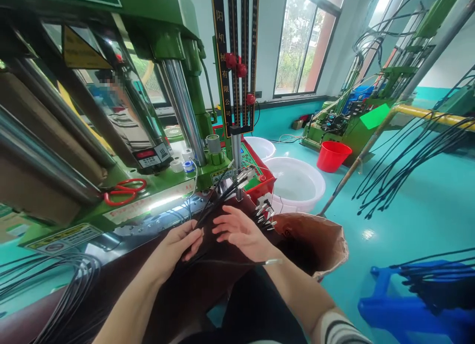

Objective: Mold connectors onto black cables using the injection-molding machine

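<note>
My left hand [182, 241] is closed round a bundle of black cables [215, 204], whose silvery connector ends [245, 176] point away to the upper right. Just right of it, my right hand [239, 231] is held with its fingers spread and nothing in them. One loose cable end with a metal tip [272, 262] crosses in front of my right wrist. Beyond my right hand lies a second cluster of cable connectors [265, 216] at the edge of the dark brown work surface [148, 265].
A green press machine [159, 22] stands ahead, with red-handled scissors [124, 191] on its bed. Coiled black cables [74, 284] lie at left. To the right are a brown paper sack [330, 230], white tubs [297, 183], a red bucket [333, 156] and a blue stool [389, 304].
</note>
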A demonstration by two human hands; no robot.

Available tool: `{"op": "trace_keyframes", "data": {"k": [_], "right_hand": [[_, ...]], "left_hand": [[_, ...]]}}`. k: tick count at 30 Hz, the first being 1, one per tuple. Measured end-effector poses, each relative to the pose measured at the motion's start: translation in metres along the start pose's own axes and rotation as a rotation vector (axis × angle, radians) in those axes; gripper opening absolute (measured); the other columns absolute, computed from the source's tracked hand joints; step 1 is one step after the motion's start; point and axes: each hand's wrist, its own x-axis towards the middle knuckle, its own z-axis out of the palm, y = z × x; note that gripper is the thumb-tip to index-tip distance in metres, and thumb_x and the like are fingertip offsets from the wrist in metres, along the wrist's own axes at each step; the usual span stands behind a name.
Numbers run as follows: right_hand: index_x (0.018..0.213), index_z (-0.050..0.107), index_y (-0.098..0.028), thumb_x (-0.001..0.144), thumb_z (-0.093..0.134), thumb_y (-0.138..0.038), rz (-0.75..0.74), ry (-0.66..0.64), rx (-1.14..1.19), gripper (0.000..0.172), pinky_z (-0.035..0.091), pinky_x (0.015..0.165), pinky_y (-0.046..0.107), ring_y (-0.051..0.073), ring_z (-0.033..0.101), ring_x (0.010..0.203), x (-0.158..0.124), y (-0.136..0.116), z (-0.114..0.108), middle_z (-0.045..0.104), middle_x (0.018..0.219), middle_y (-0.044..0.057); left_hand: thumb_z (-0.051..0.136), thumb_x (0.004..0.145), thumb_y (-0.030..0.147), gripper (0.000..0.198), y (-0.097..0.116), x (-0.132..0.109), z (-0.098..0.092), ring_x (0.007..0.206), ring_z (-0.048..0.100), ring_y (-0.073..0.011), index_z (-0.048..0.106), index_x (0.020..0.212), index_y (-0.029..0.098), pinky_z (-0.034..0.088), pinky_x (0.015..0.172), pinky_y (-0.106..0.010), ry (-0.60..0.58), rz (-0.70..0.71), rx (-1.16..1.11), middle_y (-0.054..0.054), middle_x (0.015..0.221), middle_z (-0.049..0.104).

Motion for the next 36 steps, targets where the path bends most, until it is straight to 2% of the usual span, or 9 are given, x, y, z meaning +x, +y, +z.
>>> {"op": "trace_keyframes", "data": {"k": [2, 5, 8, 13, 16, 19, 25, 32, 36], "right_hand": [[0.119, 0.046, -0.026, 0.064, 0.071, -0.018, -0.058, 0.044, 0.012, 0.061, 0.047, 0.076, 0.033, 0.017, 0.058, 0.09, 0.014, -0.002, 0.008, 0.06, 0.102, 0.004], [0.107, 0.057, -0.021, 0.069, 0.068, -0.023, -0.077, 0.151, -0.026, 0.039, 0.047, 0.066, 0.026, 0.012, 0.059, 0.073, 0.03, -0.009, 0.01, 0.062, 0.086, 0.002], [0.093, 0.063, -0.016, 0.07, 0.067, -0.027, -0.023, 0.127, -0.085, 0.026, 0.045, 0.059, 0.024, 0.01, 0.058, 0.061, 0.04, -0.021, 0.001, 0.063, 0.078, 0.002], [0.076, 0.064, -0.011, 0.063, 0.072, -0.03, 0.107, 0.035, -0.234, 0.025, 0.046, 0.054, 0.026, 0.012, 0.058, 0.051, 0.052, -0.047, -0.02, 0.06, 0.063, 0.001], [0.082, 0.062, -0.011, 0.065, 0.069, -0.03, 0.226, 0.018, -0.247, 0.027, 0.047, 0.057, 0.029, 0.016, 0.062, 0.057, 0.052, -0.06, -0.027, 0.061, 0.066, 0.002], [0.085, 0.061, -0.011, 0.066, 0.067, -0.029, 0.252, 0.081, -0.267, 0.027, 0.048, 0.06, 0.03, 0.016, 0.063, 0.06, 0.049, -0.065, -0.032, 0.061, 0.068, 0.002], [0.08, 0.062, -0.01, 0.065, 0.069, -0.032, 0.134, 0.216, -0.18, 0.027, 0.05, 0.056, 0.029, 0.015, 0.062, 0.054, 0.038, -0.057, -0.034, 0.06, 0.058, 0.001], [0.067, 0.062, -0.009, 0.059, 0.074, -0.034, 0.007, 0.372, -0.099, 0.029, 0.051, 0.048, 0.027, 0.015, 0.06, 0.047, 0.031, -0.05, -0.03, 0.058, 0.052, 0.0], [0.065, 0.061, -0.011, 0.06, 0.074, -0.033, -0.099, 0.461, -0.035, 0.026, 0.05, 0.044, 0.027, 0.014, 0.058, 0.042, 0.033, -0.04, -0.031, 0.057, 0.051, -0.001]], "left_hand": [[0.052, 0.079, 0.042, 0.031, -0.005, 0.0, 0.001, 0.043, 0.032, -0.0039, 0.041, 0.066, 0.016, 0.022, 0.041, -0.018, 0.011, -0.003, 0.009, 0.006, 0.053, 0.04], [0.055, 0.076, 0.043, 0.03, -0.01, 0.002, 0.001, 0.045, 0.034, -0.0048, 0.045, 0.069, 0.016, 0.025, 0.042, -0.018, 0.043, 0.003, 0.05, 0.006, 0.053, 0.04], [0.056, 0.075, 0.044, 0.03, -0.012, 0.007, 0.002, 0.046, 0.037, -0.0049, 0.046, 0.068, 0.016, 0.027, 0.043, -0.018, 0.093, 0.018, 0.132, 0.005, 0.055, 0.043], [0.049, 0.077, 0.047, 0.032, -0.011, 0.011, 0.008, 0.044, 0.04, -0.006, 0.05, 0.07, 0.016, 0.029, 0.041, -0.018, 0.049, -0.005, 0.145, 0.003, 0.057, 0.05], [0.046, 0.079, 0.046, 0.031, -0.011, 0.011, 0.012, 0.052, 0.049, -0.0098, 0.054, 0.072, 0.017, 0.036, 0.046, -0.02, 0.067, 0.019, 0.197, 0.0, 0.064, 0.055], [0.046, 0.079, 0.045, 0.03, -0.011, 0.011, 0.014, 0.054, 0.052, -0.0107, 0.054, 0.07, 0.017, 0.038, 0.048, -0.021, 0.097, 0.034, 0.268, 0.0, 0.065, 0.058], [0.049, 0.076, 0.048, 0.033, -0.014, 0.012, 0.015, 0.056, 0.057, -0.015, 0.057, 0.086, 0.018, 0.044, 0.051, -0.025, 0.27, 0.047, 0.289, -0.003, 0.07, 0.065], [0.053, 0.07, 0.054, 0.039, -0.015, 0.003, 0.012, 0.065, 0.062, -0.0191, 0.057, 0.088, 0.019, 0.05, 0.058, -0.027, 0.392, 0.019, 0.257, -0.004, 0.084, 0.067], [0.056, 0.069, 0.052, 0.037, -0.011, -0.001, 0.012, 0.064, 0.062, -0.0192, 0.056, 0.087, 0.02, 0.05, 0.059, -0.027, 0.33, 0.008, 0.259, -0.004, 0.082, 0.067]]}}
